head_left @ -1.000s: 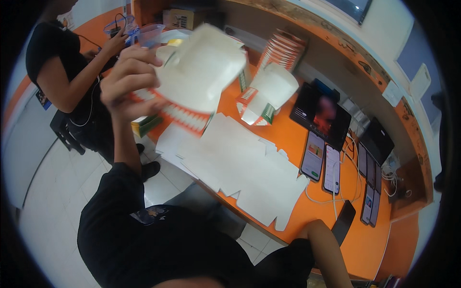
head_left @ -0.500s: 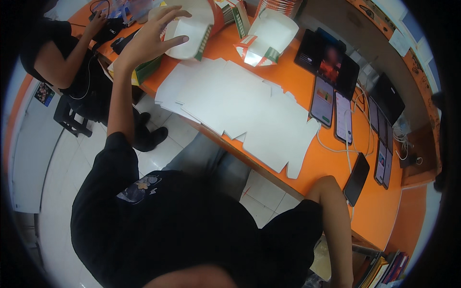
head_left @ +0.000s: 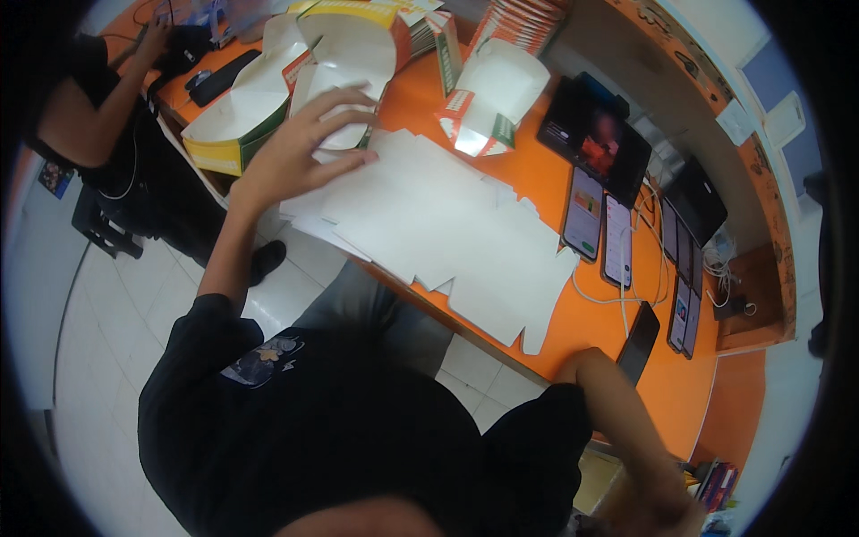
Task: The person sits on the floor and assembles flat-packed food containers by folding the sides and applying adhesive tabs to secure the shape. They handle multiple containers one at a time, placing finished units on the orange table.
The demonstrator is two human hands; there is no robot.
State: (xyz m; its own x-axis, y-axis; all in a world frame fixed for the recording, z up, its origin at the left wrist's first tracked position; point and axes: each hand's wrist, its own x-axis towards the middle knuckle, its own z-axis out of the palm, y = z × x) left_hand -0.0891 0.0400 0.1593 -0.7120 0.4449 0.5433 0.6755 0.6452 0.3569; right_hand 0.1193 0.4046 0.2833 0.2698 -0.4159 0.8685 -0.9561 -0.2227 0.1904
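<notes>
My left hand point(head_left: 300, 157) is raised over the left end of a stack of flat white box blanks point(head_left: 456, 237), its fingers spread and nothing between them. Whether a fingertip touches the stack I cannot tell. Just beyond that hand stands an open yellow, green and white food box point(head_left: 240, 107). Another open white-lined box point(head_left: 362, 49) is behind it, partly covered by my fingers. My right forearm leans past the table's near right edge. At the lower rim, my right hand point(head_left: 658, 512) is dark and blurred, its fingers not readable, near things below the tabletop.
A smaller open box point(head_left: 488, 94) and a pile of nested red-edged boxes point(head_left: 521, 34) stand at the back. Several phones point(head_left: 617, 237), a propped tablet point(head_left: 598, 134) and white cables lie at the right. Another person point(head_left: 85, 116) works at the far left.
My left hand has come nearer, from over the open boxes to the stack's left end. My right forearm has swung outward, bringing the hand to the lower rim. The whole view has shifted slightly.
</notes>
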